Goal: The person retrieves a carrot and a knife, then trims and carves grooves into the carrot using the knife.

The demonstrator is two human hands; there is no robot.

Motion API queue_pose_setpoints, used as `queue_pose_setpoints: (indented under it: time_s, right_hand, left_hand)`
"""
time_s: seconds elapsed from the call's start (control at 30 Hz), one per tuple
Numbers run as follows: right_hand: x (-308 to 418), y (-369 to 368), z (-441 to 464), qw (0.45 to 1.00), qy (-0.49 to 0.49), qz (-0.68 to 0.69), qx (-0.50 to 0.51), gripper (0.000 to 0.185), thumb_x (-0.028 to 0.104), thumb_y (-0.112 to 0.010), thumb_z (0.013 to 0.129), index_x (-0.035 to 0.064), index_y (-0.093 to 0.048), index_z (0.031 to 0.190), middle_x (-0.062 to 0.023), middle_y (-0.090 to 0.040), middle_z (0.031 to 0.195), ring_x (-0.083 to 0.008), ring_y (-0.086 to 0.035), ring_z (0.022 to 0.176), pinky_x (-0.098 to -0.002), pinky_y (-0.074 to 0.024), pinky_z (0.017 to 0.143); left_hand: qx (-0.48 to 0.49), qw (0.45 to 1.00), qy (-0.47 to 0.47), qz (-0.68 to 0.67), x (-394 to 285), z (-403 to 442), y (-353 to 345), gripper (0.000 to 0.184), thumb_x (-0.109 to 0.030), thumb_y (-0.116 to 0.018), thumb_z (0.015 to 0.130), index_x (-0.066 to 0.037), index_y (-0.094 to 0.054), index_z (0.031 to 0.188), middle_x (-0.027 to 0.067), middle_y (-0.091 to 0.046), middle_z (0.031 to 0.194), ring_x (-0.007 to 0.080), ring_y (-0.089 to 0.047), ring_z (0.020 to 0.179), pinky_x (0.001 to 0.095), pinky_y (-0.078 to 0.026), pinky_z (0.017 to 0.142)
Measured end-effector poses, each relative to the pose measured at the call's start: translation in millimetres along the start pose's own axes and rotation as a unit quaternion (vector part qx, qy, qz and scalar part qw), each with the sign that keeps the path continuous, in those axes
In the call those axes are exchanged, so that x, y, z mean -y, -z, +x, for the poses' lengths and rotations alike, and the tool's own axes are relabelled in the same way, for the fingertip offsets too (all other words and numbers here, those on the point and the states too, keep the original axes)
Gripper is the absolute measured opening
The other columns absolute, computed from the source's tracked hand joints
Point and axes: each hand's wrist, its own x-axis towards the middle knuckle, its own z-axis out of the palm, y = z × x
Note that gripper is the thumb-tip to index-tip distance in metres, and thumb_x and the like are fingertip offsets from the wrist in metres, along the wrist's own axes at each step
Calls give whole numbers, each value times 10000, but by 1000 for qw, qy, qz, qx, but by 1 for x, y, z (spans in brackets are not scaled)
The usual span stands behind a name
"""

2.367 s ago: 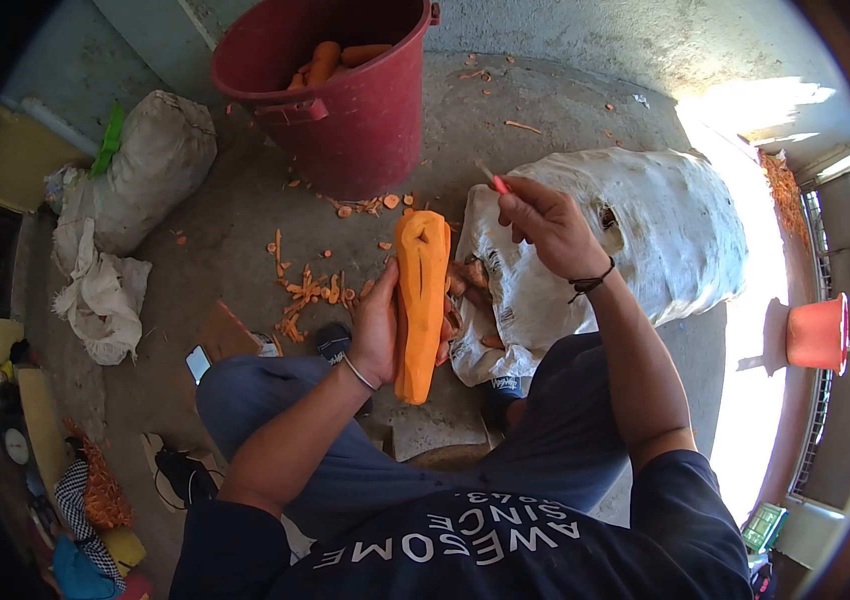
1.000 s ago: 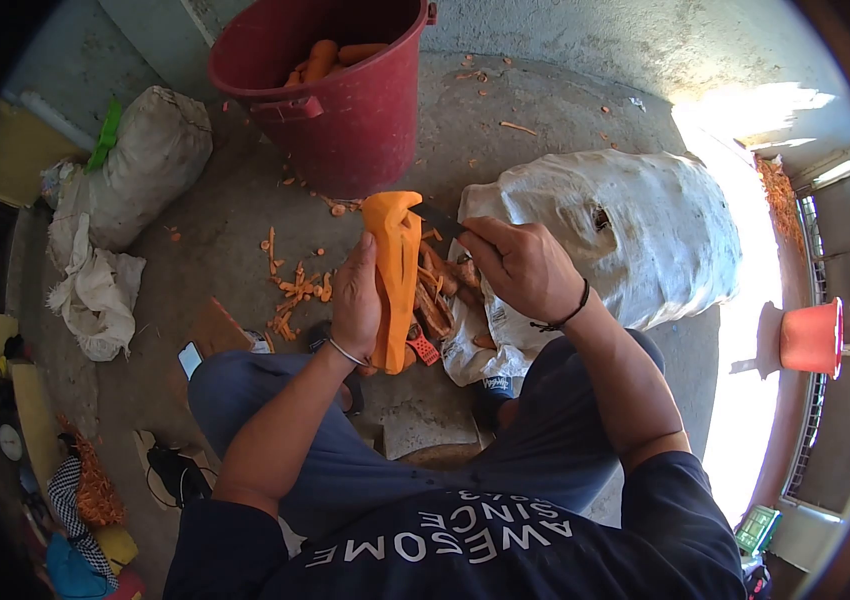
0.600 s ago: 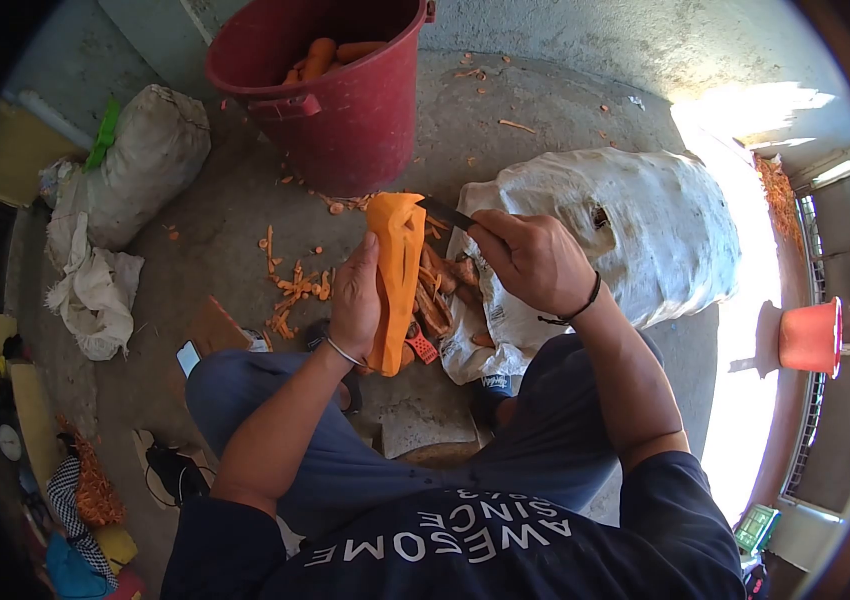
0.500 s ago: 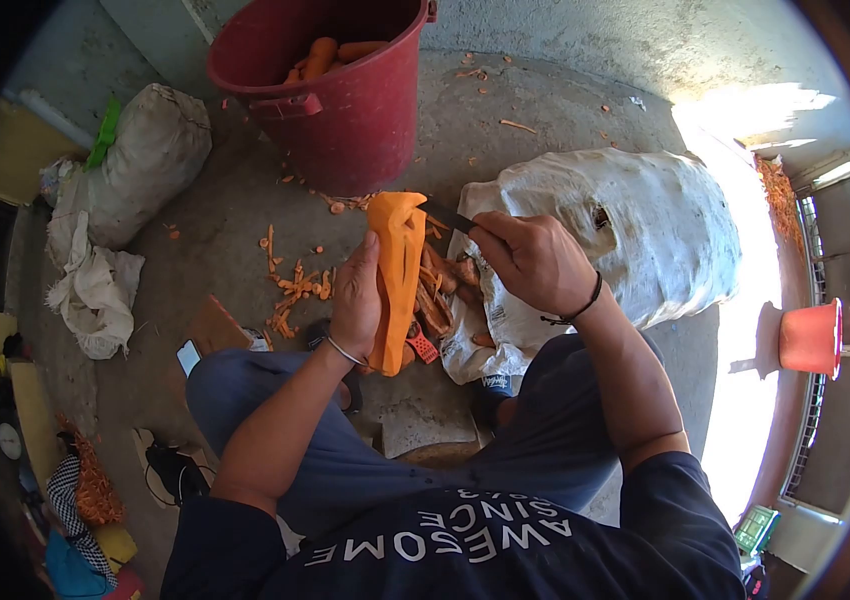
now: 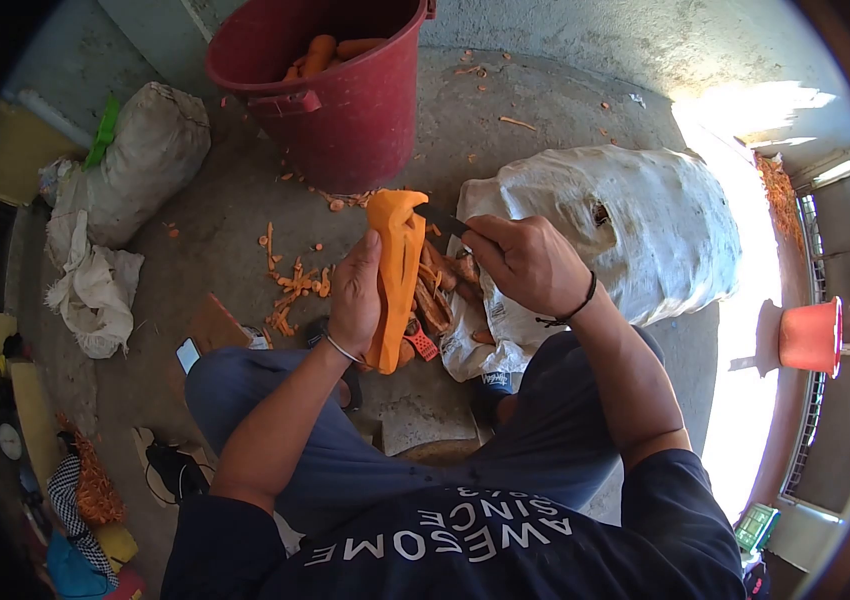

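A large peeled carrot [image 5: 397, 280] stands roughly upright between my knees, thick end away from me, with dark slits along its face. My left hand [image 5: 356, 298] is wrapped round its left side. In my right hand [image 5: 535, 265] is a knife [image 5: 442, 219] with a dark blade, gripped by a handle that my fingers hide. The blade's tip meets the notched top right of the carrot. Behind the carrot, unpeeled carrots [image 5: 435, 300] spill from the mouth of a white sack [image 5: 615, 230].
A red bucket [image 5: 355, 120] holding carrots stands ahead. Orange peelings [image 5: 295, 290] litter the concrete floor. Another full sack [image 5: 150, 150] leans at the left wall, and a phone [image 5: 188, 355] lies by my left knee. A small red bucket [image 5: 811, 338] is at far right.
My right hand and the knife have shifted slightly left, bringing the blade's tip a little further into the carrot's notched top. The left hand keeps its hold.
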Motion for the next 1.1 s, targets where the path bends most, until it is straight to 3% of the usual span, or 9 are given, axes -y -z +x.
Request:
queue_pose_setpoints:
  time_s: [0.23,0.3,0.57,0.73,0.8,0.87,0.93,1.0,1.1]
  right_hand:
    - [3,8,-2,999,17,-41,1,201,174,-648,1036,-9,-727,1006,-219,-657,697,-409,-669,642,-484,-524,619]
    - [0,11,-1,999,18,-43,15,199,172,-648,1037,-7,-725,998,-219,-650,691,-409,-664,638,-483,-519,615]
    - [-3,9,-1,999,3,-4,54,209,168,-648,1037,-22,-731,1010,-229,-656,707,-409,-671,648,-472,-513,611]
    - [-1,-8,-4,998,-12,67,20,227,172,-645,1037,-27,-746,1077,-240,-681,740,-363,-706,656,-448,-524,618]
    - [5,-14,-3,997,-19,80,11,235,175,-644,1036,-27,-748,1098,-243,-688,749,-345,-718,660,-440,-528,621]
    - [10,-17,-3,993,-57,103,2,204,144,-657,1010,-44,-732,984,-250,-669,726,-406,-681,646,-466,-528,622]
    - [10,-18,-2,993,-59,100,8,204,148,-658,1010,-40,-733,987,-248,-669,725,-410,-680,647,-469,-530,625]
    - [11,-18,-2,993,-60,98,15,203,152,-660,1010,-35,-735,989,-246,-669,724,-414,-678,648,-472,-532,627]
    - [13,-9,-3,998,-21,50,9,212,167,-646,1029,-21,-741,1053,-234,-680,728,-387,-702,659,-450,-533,625]
  left_hand:
    - [-2,998,-37,60,-4,-2,0,583,-551,-414,1138,-30,-676,1164,53,-710,864,133,-691,635,281,-589,561]
    - [22,998,-10,66,-5,-3,4,565,-493,-440,1152,-3,-679,1301,35,-745,1080,76,-681,920,244,-561,822]
    - [15,993,-24,113,-4,-4,4,567,-494,-425,1156,0,-683,1263,27,-732,1011,77,-673,869,249,-557,778]
    - [4,996,-29,84,-2,-6,-2,567,-489,-409,1161,0,-675,1265,25,-728,991,78,-672,857,252,-557,767]
    - [-24,994,-51,93,1,-6,-5,618,-570,-374,1141,-28,-670,1174,46,-703,862,136,-695,653,288,-574,548]
    - [-31,993,-61,96,5,-7,-6,617,-564,-365,1145,-29,-670,1171,46,-701,863,133,-695,667,286,-573,563]
    - [-38,992,-69,98,5,-8,-5,616,-559,-355,1149,-30,-671,1169,46,-698,864,130,-694,681,284,-572,578]
    - [-17,990,-87,108,1,-9,-3,559,-481,-399,1167,3,-673,1221,32,-706,986,84,-648,835,268,-545,758]
    - [-11,976,-115,182,-7,-2,3,550,-483,-411,1164,-1,-673,1204,33,-695,947,94,-631,813,276,-533,748]
